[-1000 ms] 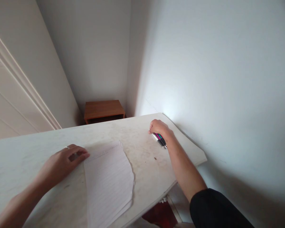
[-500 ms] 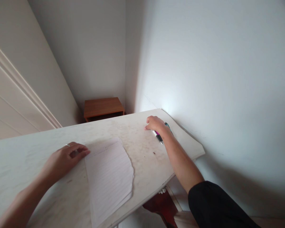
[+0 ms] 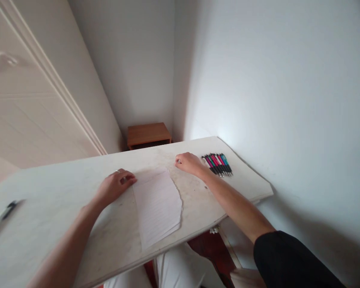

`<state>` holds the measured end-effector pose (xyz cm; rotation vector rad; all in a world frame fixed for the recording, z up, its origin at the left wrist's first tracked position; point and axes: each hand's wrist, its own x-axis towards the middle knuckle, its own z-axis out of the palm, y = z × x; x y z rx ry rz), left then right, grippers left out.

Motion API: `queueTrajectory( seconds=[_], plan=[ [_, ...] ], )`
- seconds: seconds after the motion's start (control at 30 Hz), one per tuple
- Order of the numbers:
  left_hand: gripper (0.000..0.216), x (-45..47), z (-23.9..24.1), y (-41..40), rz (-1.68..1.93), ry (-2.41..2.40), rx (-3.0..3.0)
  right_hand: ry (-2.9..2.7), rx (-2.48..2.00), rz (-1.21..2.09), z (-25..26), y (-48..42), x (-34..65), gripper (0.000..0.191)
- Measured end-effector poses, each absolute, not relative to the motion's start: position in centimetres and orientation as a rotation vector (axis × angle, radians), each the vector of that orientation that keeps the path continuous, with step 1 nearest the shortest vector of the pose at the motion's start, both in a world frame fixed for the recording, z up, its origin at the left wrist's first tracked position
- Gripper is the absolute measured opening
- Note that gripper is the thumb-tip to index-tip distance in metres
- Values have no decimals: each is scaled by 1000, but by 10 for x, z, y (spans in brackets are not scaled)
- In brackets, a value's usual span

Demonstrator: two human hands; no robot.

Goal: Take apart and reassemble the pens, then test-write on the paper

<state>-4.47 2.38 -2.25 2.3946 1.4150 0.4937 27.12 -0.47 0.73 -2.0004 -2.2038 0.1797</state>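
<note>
Our lined sheet of paper [image 3: 157,204] lies in the middle of the pale worktop [image 3: 48,200], its ragged right side facing our forearm and its lower end reaching the near edge. At the worktop's left end a dark pen [image 3: 1,218] lies alone, blurred. Our left hand [image 3: 115,185], a ring on one finger, rests on the worktop at the sheet's far left corner. Its fingers [image 3: 129,180] are loosely bent, grasp nothing, and just touch the paper's edge. Our right hand [image 3: 189,163] rests knuckles-up just beyond the sheet's far right corner. Its fingers are curled under, and we cannot tell whether they pinch anything. Just to its right, near the worktop's far right corner, a row of pens [image 3: 217,164] lies side by side, apart from the hand. Beyond the far edge a small wooden table [image 3: 148,134] stands in the room's corner.
</note>
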Motion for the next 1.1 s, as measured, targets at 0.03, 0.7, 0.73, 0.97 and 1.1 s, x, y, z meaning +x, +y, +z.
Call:
queueTrajectory(
  seconds=[0.03,0.7,0.73,0.97,1.1],
  plan=[
    [38,-44,-22,22,511,1394,2403,-2226,-1975,189,4,-6,267,23],
    [18,-89,-11,3,1186,1780,2138,-2226,-1785,278,-24,2,267,30],
    [18,-99,-10,0,1237,1863,2091,-2230,-1791,278,-23,2,267,31],
    [29,-180,3,-33,1189,2696,1778,-2249,-1830,298,-19,0,264,33],
    [47,-209,11,-44,564,2889,1655,-2257,-1848,304,-19,-1,263,33]
  ],
)
